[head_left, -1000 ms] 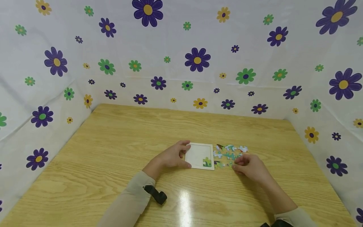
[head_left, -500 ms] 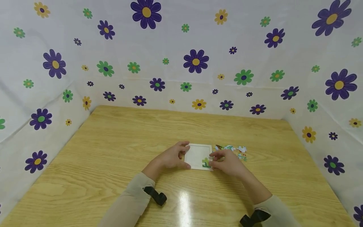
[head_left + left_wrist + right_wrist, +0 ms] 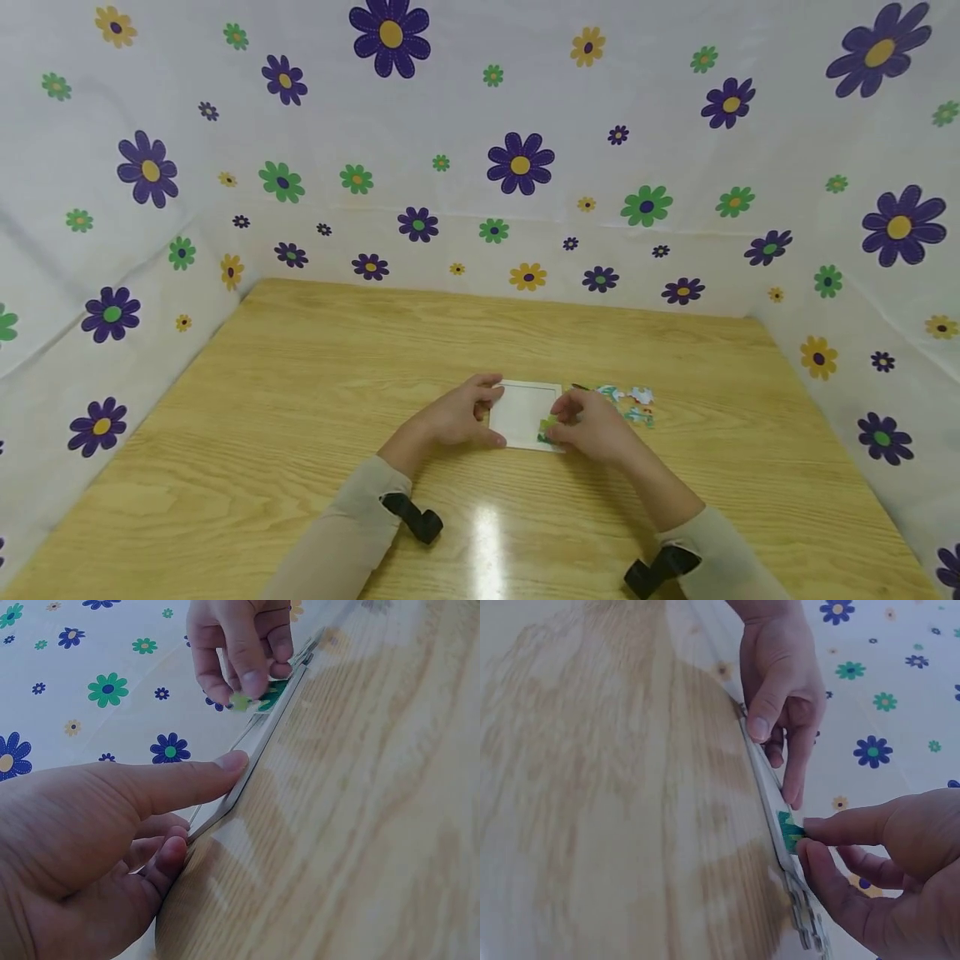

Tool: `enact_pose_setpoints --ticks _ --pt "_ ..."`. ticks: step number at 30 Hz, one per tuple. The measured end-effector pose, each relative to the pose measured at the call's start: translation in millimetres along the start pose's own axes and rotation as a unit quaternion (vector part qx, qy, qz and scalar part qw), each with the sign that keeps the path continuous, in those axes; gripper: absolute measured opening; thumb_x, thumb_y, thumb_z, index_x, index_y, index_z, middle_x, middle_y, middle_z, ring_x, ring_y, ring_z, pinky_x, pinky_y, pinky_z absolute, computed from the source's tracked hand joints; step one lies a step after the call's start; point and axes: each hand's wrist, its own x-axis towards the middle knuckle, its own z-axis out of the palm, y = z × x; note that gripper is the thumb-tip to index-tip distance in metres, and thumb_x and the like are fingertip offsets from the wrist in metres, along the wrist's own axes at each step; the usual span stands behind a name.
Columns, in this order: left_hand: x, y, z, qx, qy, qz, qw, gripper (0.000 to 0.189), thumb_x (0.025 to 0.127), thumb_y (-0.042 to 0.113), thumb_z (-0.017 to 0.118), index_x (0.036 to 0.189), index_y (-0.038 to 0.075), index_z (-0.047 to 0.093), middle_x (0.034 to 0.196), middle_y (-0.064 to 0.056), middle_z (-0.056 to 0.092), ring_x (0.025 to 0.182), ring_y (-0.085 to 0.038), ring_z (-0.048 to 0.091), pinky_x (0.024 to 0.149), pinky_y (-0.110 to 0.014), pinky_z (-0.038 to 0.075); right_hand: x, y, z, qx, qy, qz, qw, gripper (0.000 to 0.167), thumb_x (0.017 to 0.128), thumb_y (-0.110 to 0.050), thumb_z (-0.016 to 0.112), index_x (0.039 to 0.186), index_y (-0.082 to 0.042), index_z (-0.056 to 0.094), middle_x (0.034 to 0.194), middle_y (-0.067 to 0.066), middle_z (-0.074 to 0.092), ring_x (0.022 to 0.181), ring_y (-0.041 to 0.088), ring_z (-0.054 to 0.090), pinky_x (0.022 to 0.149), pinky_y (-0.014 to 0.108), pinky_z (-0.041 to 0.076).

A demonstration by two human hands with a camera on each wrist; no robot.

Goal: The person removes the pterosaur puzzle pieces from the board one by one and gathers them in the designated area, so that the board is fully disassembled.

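A white square puzzle tray (image 3: pixel 517 412) lies flat on the table, its inside mostly bare. My left hand (image 3: pixel 459 412) grips its left side, the thumb on the near edge and the fingers at the far edge. Over the tray's near right corner, my right hand (image 3: pixel 596 427) pinches a green puzzle piece (image 3: pixel 789 831) between thumb and index finger. In the left wrist view, light and dark green parts (image 3: pixel 271 697) show beneath those fingertips. Whether they belong to one piece I cannot tell.
Several loose puzzle pieces (image 3: pixel 640 396) lie on the wooden table (image 3: pixel 300 400) just right of the tray, partly hidden by my right hand. A flowered white cloth (image 3: pixel 450 183) stands around the back and sides of the table.
From the loose pieces, my right hand has moved left to the tray's near right corner, and its fingertips now cover part of the green there. My left hand stays in place.
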Motion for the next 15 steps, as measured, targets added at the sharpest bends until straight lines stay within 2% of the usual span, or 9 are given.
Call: enact_pose_setpoints --ticks 4,11,15 --pt "0.8 -0.5 2.7 -0.004 -0.004 0.003 1.0000 0.089 0.080 0.023 0.086 0.153 0.006 0.039 0.162 -0.002 0.032 0.089 -0.016 0.043 0.078 -0.030 0.037 -7.1 6 -8 0.031 0.017 -0.004 0.9994 0.019 0.093 -0.012 0.071 0.104 0.000 0.062 0.094 0.011 0.061 0.075 0.018 0.065 0.068 0.030 0.057" --pt "-0.3 -1.2 1.4 -0.006 -0.001 -0.006 1.0000 0.093 0.079 0.024 0.086 0.156 0.010 0.035 0.162 -0.002 0.033 0.101 -0.018 0.045 0.086 -0.031 0.040 -23.1 20 -33 0.068 0.029 -0.023 0.9970 0.028 0.098 -0.006 0.062 0.123 0.006 0.060 0.100 0.018 0.064 0.085 0.023 0.070 0.074 0.030 0.059" --pt "-0.5 0.4 0.9 -0.010 0.000 -0.002 0.9999 0.091 0.079 0.023 0.087 0.154 0.007 0.038 0.163 -0.002 0.031 0.104 -0.019 0.045 0.089 -0.032 0.040 -31.7 30 -47 0.088 0.029 -0.012 0.9956 0.031 0.099 -0.006 0.061 0.125 0.010 0.058 0.105 0.019 0.063 0.089 0.021 0.070 0.078 0.028 0.059"
